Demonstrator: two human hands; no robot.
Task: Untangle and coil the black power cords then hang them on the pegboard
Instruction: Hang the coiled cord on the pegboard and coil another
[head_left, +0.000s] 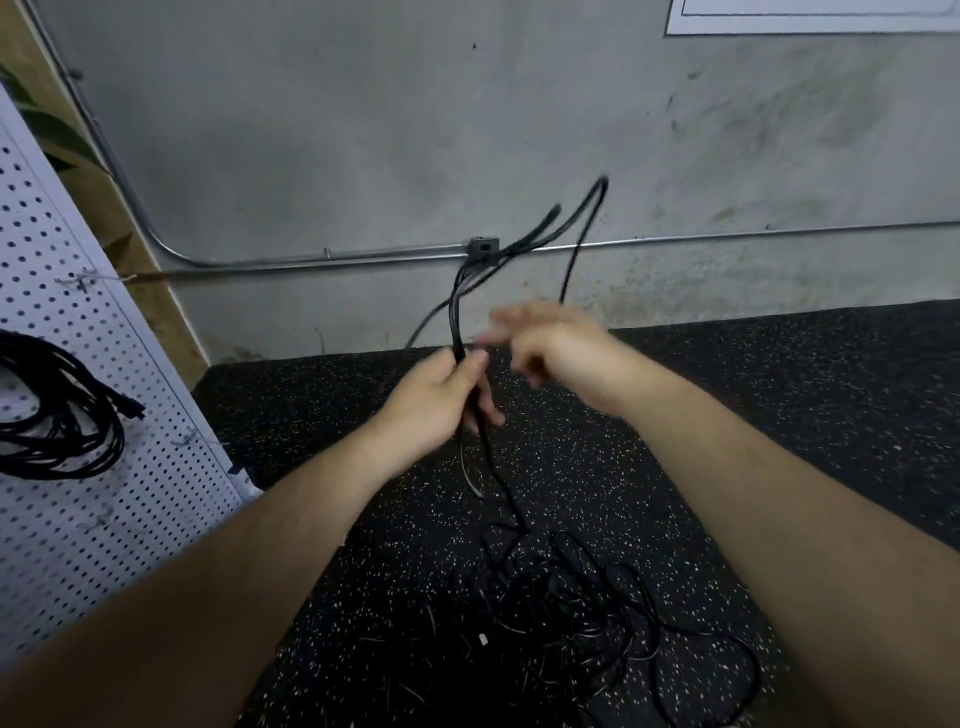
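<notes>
Several strands of black power cord (459, 317) run up through my left hand (441, 400), whose fingers (475, 364) are closed tight around them. Above that hand the strands fan out into loops against the grey wall (363, 130), blurred by motion, crossing the metal conduit (311, 260) and its small junction box (484, 246). Just right of the left hand, my right hand (561, 348) is smeared; its fingers look spread and loose, and I cannot tell whether they touch any strand. Below the left hand the cord drops to the speckled black floor (779, 415) and joins a tangled heap of cords (561, 608) lying between my forearms. Far left of the left hand stands the white pegboard (104, 519), with one coiled black cord (62, 410) already hanging on it. No bin or box holds the cords; the heap lies loose on the floor.
</notes>
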